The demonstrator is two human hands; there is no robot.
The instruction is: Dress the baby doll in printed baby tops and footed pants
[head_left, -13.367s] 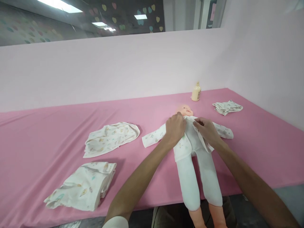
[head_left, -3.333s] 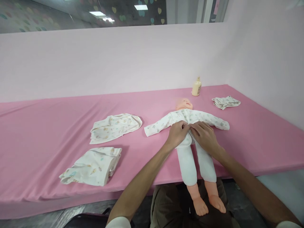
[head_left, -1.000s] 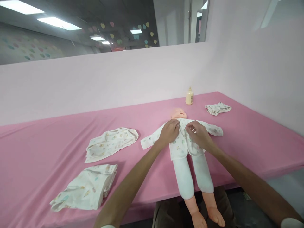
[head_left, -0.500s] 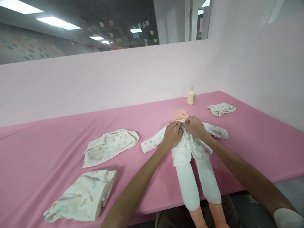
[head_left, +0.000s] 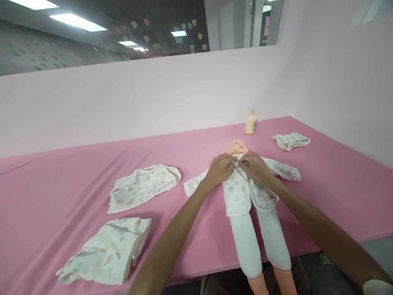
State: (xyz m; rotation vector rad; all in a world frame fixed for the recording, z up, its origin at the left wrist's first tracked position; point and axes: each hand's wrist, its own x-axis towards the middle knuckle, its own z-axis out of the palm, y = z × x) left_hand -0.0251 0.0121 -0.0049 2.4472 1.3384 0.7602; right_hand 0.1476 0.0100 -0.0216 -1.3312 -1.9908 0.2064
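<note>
A baby doll lies on its back, its legs reaching over the table's near edge. It wears a white printed baby jacket that hangs apart below the chest, and its legs are white down to the knees. Up at the jacket's neckline, my left hand pinches the front edge of the cloth. My right hand grips the opposite edge close beside it, fingers curled. The fingertips nearly meet over the chest, and the fastening between them is too small to make out. Both jacket sleeves spread out sideways.
On the pink-covered table, a printed baby cap-like cloth lies left of the doll. Nearer me is a folded printed cloth. A cream pump bottle and another folded cloth stand toward the back right, near the wall.
Both hands stay at the doll's neckline; their fingers have shifted slightly, with the right hand turned a little and its fingertips lower. The view has moved slightly.
</note>
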